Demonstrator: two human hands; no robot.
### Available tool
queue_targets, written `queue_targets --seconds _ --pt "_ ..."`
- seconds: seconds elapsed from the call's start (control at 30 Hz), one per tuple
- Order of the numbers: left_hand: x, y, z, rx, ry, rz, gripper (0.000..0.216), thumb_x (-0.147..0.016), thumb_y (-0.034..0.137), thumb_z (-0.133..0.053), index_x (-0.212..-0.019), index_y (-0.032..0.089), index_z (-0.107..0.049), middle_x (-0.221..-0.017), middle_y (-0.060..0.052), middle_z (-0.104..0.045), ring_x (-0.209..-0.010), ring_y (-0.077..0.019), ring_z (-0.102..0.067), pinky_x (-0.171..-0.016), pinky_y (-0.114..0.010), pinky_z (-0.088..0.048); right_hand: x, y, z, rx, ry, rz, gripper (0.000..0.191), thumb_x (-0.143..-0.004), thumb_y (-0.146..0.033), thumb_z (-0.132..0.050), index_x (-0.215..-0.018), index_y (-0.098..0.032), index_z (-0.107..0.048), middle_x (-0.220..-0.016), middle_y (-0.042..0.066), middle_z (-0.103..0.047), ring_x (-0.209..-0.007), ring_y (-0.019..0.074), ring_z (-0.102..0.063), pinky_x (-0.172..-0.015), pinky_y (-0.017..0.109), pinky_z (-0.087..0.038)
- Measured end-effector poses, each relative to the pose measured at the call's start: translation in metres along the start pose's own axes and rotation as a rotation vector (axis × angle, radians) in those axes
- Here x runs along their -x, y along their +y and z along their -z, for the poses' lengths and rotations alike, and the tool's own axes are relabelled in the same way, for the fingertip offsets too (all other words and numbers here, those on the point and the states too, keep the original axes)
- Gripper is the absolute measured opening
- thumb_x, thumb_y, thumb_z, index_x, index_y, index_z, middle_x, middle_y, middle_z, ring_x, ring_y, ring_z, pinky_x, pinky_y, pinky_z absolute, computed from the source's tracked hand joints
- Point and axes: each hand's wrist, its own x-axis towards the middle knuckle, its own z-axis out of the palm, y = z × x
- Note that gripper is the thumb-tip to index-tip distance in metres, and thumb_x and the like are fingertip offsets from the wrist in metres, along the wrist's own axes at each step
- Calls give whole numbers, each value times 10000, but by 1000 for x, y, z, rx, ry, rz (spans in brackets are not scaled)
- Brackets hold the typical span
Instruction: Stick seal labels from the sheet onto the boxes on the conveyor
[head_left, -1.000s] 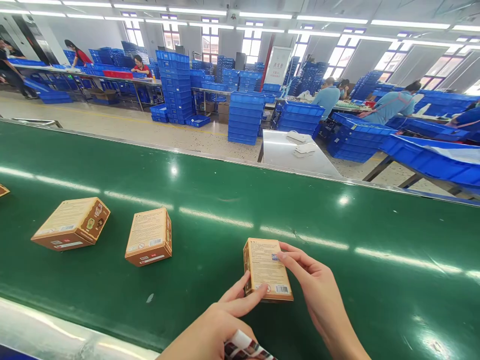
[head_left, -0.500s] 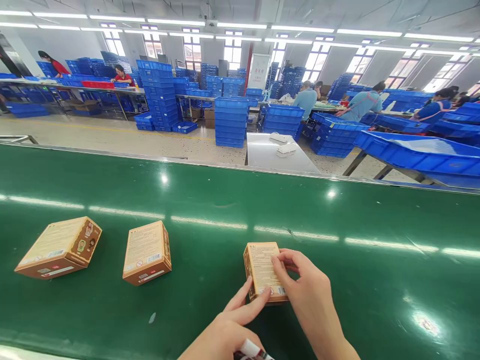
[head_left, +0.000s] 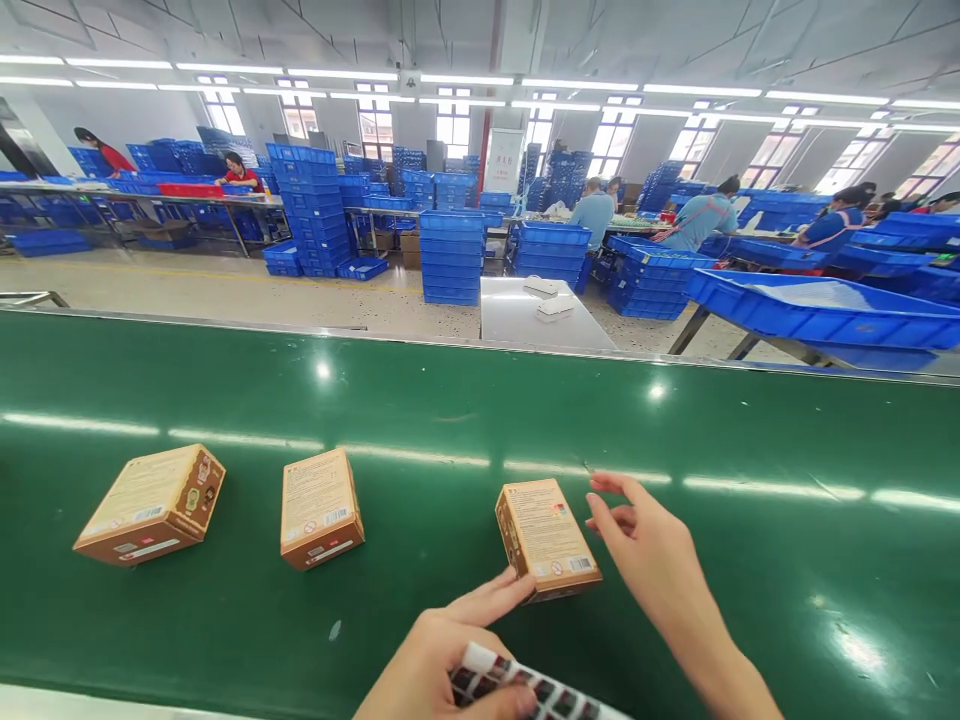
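Box [head_left: 553, 535] on the green surface [head_left: 225, 630] looks like light, dentable card; I'd grip its sides. Left hand [head_left: 442, 660] pinches a sheet [head_left: 559, 697], fingers touching the box; right hand [head_left: 660, 550] loosely open beside it.

From here, three cream-and-brown rectangular cardboard boxes [head_left: 553, 538] show fine dark print against the long green belt [head_left: 187, 370]; the thin white sheet [head_left: 551, 693] bears rows of dark reddish squares.

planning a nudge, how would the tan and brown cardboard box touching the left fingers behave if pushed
The cardboard box probably slides rather than rolls, given flat faces. Lying broad side down, it seems unlikely to tip. Crisp edges suggest stiffness.
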Motion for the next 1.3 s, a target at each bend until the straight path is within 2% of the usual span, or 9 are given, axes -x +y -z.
queue_targets --seconds 0.07,0.17,0.33,0.63,0.83,0.9,0.97,1.07,1.3 --pt "12 1 -1 21 200 137 263 -867 445 -685 -811 204 -778 -1015 -105 -797 -1023 -318 -707 -921 -393 -539 6 -3 16 17 -54 88 331 -913 -478 -540 -1089 -238 -684 -957 89 -751 -807 287 -723 -557 346 -534" --pt "25 7 0 60 372 226 418 -892 462 -628 -588 181 -566 -575 16 -531 -595 -157 -504 -575 -238 -394 22 -20 30 21 -163 449 184 -986 -363 -557 -1070 -297 -706 -1160 61 -728 -1046 274 -694 -618 308 -571" --pt "34 20 -1 106 446 226 461 -895 467 -608 -586 193 -403 -588 49 -328 -578 -118 -296 -533 -244 -218 41 -51 21 111 -245 952 181 -1008 -172 -564 -1131 -258 -664 -1272 83 -684 -1205 280 -608 -998 439 -518" --pt "39 20 -3 157 575 219 467 -873 471 -646 -581 191 -414 -571 56 -322 -559 -111 -281 -522 -242 -214 47 -64 -1 199 -226 1206 274 -945 -8 -513 -1042 -217 -661 -1284 117 -703 -1280 297 -587 -1041 485 -499" --pt "55 -2 19 120 611 201 372 -896 436 -628 -624 185 -588 -689 -19 -608 -646 -171 -534 -589 -256 -414 23 -67 -18 -213 -490 610 115 -951 -309 -645 -865 -280 -716 -1215 66 -733 -1132 290 -681 -920 407 -575" --pt "60 -6 28 -31 640 114 300 -896 371 -637 -653 202 -680 -1110 -96 -735 -1023 -285 -628 -848 -363 -513 8 -70 -34 -414 -551 277 229 -917 -458 -684 -808 -261 -726 -1193 74 -742 -1075 291 -698 -919 402 -567" --pt "61 -9 35 -134 620 68 256 -893 318 -644 -672 227 -735 -1512 -46 -563 -1411 -371 -413 -1115 -514 -398 -5 -73 -53 -570 -602 46 313 -849 -545 -743 -788 -238 -742 -1208 82 -739 -1063 286 -688 -963 401 -531" --pt "53 -13 36 -132 462 69 216 -888 310 -669 -703 237 -753 -1642 33 -382 -1566 -373 -168 -1223 -593 -263 -19 -76 -83 -630 -654 -81 365 -769 -574 -803 -833 -215 -779 -1274 98 -712 -1049 279 -671 -988 409 -494" --pt "32 -11 20 -82 336 81 322 -882 285 -663 -574 209 -603 -1626 67 -373 -1571 -362 -159 -1200 -556 -363 -29 -76 -103 -603 -757 -114 404 -729 -587 -812 -719 -187 -757 -1220 127 -732 -1093 326 -662 -940 412 -519"
